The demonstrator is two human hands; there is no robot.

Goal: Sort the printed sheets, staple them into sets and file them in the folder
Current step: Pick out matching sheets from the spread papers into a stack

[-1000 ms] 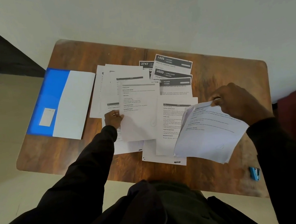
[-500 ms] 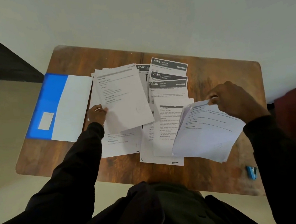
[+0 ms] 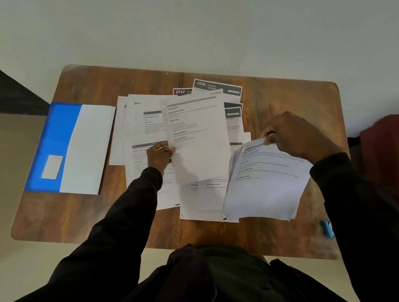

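Wood-grain brown tabletop [image 3: 286,97] carries a spread of loose printed sheets [image 3: 141,122]. Since half a second ago the single white printed page [image 3: 199,138], pinched at its left edge by the left hand [image 3: 159,155], has swung from the 9 o'clock side of the spread toward the middle. There it now overlaps the dark-headed numbered sheets [image 3: 216,87] at 12 o'clock. The right hand [image 3: 295,135] keeps its curled grip on the top corner of a curved sheaf of printed pages [image 3: 266,183] at 3 o'clock, raised off the spread. At 9 o'clock of the tabletop the blue plastic folder [image 3: 54,141] lies flat, apart from both hands, with a small white label [image 3: 52,166] on its blue part. Its right half is white, and whether that is a page in it or its own flap cannot be told. A small blue stapler [image 3: 327,229] sits at 4 o'clock near the tabletop's edge, partly hidden by the black right sleeve [image 3: 371,206].
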